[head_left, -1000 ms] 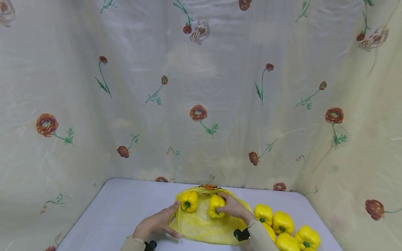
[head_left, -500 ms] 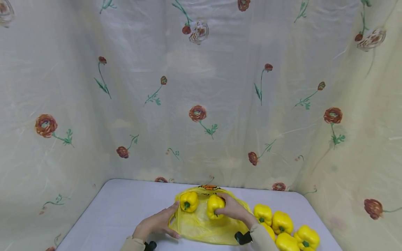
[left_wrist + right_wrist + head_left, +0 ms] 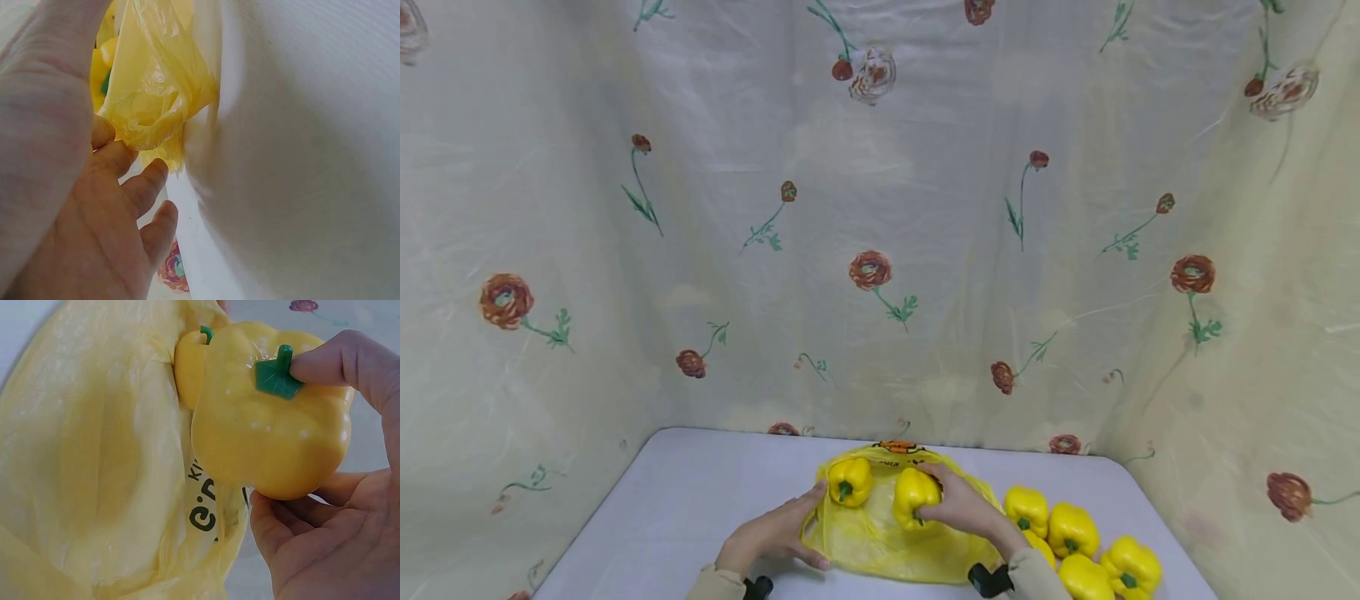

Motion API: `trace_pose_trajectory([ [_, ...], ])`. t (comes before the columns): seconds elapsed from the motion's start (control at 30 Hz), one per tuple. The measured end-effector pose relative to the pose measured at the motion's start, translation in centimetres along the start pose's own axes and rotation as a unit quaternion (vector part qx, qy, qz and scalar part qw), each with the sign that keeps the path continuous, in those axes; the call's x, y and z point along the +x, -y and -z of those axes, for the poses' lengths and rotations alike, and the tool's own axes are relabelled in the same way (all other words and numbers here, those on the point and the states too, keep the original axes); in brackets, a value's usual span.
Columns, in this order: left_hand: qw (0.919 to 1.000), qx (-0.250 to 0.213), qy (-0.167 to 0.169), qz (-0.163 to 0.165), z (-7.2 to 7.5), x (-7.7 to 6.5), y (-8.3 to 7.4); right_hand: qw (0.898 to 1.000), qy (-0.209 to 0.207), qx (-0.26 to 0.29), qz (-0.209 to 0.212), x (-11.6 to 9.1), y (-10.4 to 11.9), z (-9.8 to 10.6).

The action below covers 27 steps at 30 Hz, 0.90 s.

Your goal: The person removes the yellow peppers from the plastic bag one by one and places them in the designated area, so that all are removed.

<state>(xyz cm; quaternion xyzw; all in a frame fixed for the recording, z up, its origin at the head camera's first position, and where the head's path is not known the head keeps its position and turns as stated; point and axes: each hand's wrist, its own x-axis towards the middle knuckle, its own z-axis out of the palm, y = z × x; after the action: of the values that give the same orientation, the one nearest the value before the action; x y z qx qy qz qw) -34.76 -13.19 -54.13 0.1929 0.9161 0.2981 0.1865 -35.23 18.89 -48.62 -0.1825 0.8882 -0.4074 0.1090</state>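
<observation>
A yellow bell pepper (image 3: 269,437) with a green stem is gripped in my right hand (image 3: 964,504), thumb beside the stem and fingers around its far side. It sits over the yellow plastic bag (image 3: 880,550), which lies spread on the table with its printed edge at the back. Another yellow bell pepper (image 3: 850,482) rests at the bag's back left. My left hand (image 3: 778,529) is at the bag's left edge, fingers extended and spread. In the left wrist view, the fingertips (image 3: 156,169) are against or close beside the crumpled bag edge (image 3: 156,119).
Several more yellow bell peppers (image 3: 1072,530) are grouped on the right of the white table (image 3: 647,517), close to my right forearm. A flowered curtain (image 3: 880,350) hangs behind the table and along both sides.
The held pepper has tilted slightly in my right hand, and the right wrist has shifted a little to the right. My left hand and the other peppers stay practically in place.
</observation>
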Motion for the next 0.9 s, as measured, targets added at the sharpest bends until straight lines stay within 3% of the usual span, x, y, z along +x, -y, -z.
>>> trace_pose_trajectory([
  [0.4,0.9999,0.012,-0.005,-0.007,0.0,0.0,-0.1,0.999,-0.018,-0.02,0.018,-2.4,0.7,0.7],
  [0.9,0.9997,0.015,0.001,-0.018,-0.2,0.2,0.2,1.0,-0.025,-0.017,0.007,-5.9,0.5,1.9],
])
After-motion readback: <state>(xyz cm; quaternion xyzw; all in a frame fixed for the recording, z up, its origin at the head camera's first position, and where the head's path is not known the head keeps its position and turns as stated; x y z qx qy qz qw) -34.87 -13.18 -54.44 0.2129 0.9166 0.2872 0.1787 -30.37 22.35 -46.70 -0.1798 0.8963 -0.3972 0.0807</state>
